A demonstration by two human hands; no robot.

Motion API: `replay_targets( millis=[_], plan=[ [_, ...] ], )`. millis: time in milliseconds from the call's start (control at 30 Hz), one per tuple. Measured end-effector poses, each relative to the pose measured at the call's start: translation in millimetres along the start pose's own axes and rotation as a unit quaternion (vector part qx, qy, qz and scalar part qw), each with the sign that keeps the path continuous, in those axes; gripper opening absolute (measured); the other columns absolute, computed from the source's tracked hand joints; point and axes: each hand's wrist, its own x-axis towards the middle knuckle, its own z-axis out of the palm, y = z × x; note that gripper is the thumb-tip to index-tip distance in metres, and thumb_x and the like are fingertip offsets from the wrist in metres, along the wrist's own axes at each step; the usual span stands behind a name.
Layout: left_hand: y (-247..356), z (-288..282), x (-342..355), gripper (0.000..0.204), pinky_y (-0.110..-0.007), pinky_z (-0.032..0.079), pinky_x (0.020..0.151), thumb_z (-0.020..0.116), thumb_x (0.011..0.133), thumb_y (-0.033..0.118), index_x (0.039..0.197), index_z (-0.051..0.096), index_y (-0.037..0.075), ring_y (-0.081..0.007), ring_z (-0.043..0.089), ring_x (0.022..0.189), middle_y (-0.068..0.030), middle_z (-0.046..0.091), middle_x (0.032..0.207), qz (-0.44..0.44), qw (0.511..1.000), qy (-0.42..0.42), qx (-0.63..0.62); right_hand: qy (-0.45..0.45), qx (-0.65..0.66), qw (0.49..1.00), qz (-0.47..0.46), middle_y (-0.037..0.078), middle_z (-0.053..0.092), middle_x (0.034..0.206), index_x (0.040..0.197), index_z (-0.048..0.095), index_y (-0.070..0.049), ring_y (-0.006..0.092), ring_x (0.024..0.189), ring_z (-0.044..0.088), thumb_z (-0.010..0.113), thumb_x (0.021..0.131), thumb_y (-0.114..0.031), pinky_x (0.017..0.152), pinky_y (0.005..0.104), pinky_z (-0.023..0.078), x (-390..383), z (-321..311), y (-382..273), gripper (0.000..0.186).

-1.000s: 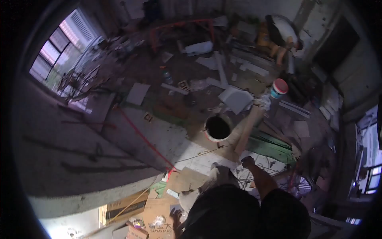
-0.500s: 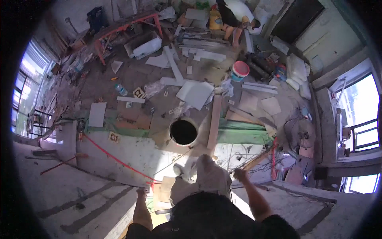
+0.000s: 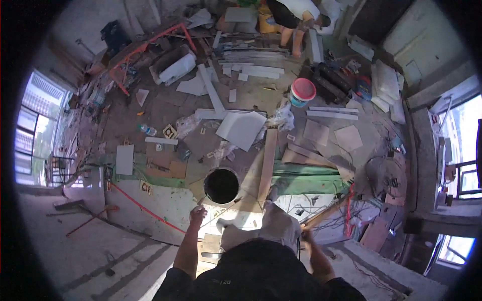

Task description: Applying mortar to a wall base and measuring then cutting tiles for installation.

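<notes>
Dusty concrete floor w/ black bucket, wood plank, white boards, red-rimmed tub, scattered scraps.

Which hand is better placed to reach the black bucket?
Left, probably. The left hand is raised just below the black bucket rim, nearly touching it. The right hand sits lower and farther right, by a wooden strip.

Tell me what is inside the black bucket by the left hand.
The black bucket near the left hand shows only a dark interior; any contents are lost in shadow.
</notes>
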Motion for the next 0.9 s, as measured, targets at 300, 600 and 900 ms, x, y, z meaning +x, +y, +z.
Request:
replay_targets(
  millis=[300,600,900],
  plan=[
    [47.7,94.5,-5.2,0.042,-0.031,0.056,0.07,0.07,0.101,0.025,0.133,0.064,0.0,-0.0177,0.073,0.081,-0.0103,0.076,0.098,-0.058,0.998,-0.026,0.016,0.077,-0.232,0.965,-0.092,-0.001,0.058,0.063,0.099,0.078,-0.012,0.0156,0.051,0.054,0.057,0.1,-0.019,0.046,0.0324,0.042,222.4,-18.5,-368.1,0.022],
    [100.6,135.4,80.0,0.018,-0.032,0.054,0.058,0.072,0.096,0.015,0.109,0.068,0.003,-0.0215,0.068,0.068,-0.011,0.071,0.086,-0.281,0.866,-0.056,-0.41,-0.002,-0.443,0.893,-0.076,0.0,0.067,0.072,0.092,0.074,-0.009,0.0104,0.06,0.063,0.065,0.095,-0.021,0.054,0.0345,0.053,354.7,60.3,-468.5,0.016],
    [270.5,159.6,324.1,0.033,-0.053,0.048,0.099,0.064,0.097,0.038,0.118,0.073,0.014,-0.0343,0.066,0.114,-0.0051,0.072,0.124,0.218,0.949,-0.021,0.228,-0.304,-0.223,0.879,0.291,0.004,0.063,0.065,0.08,0.069,-0.009,0.0247,0.06,0.065,0.071,0.092,-0.018,0.054,0.0442,0.052,477.6,110.3,-552.3,0.015]
  ],
)
